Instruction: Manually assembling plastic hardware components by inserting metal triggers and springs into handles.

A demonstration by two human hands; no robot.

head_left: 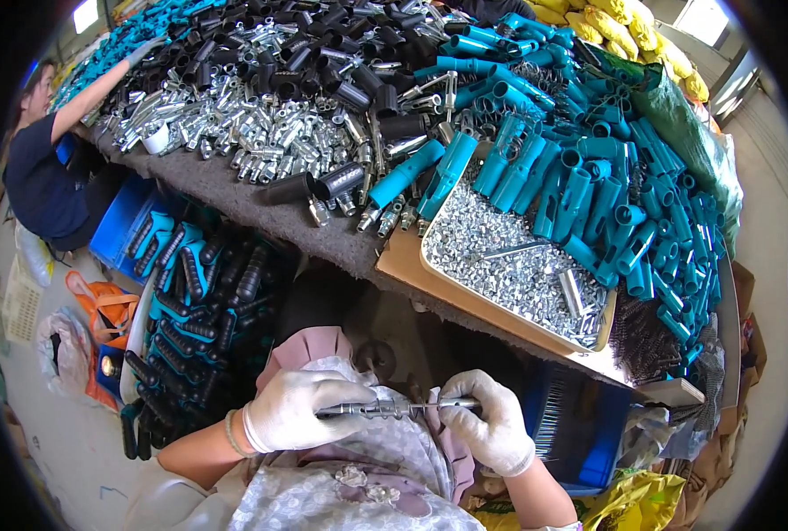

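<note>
Tray (pixel 409 258) of small screws; bin (pixel 111 232) of black-teal grips; both gloved hands (pixel 298 411) gripping one metal rod (pixel 385 409)

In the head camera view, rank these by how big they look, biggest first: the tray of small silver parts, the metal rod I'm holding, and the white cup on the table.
1. Tray of small silver parts, by far the largest.
2. Metal rod, held between the left hand and right hand; closest to the camera, so flattered.
3. White cup, smallest, though farther off.
</note>
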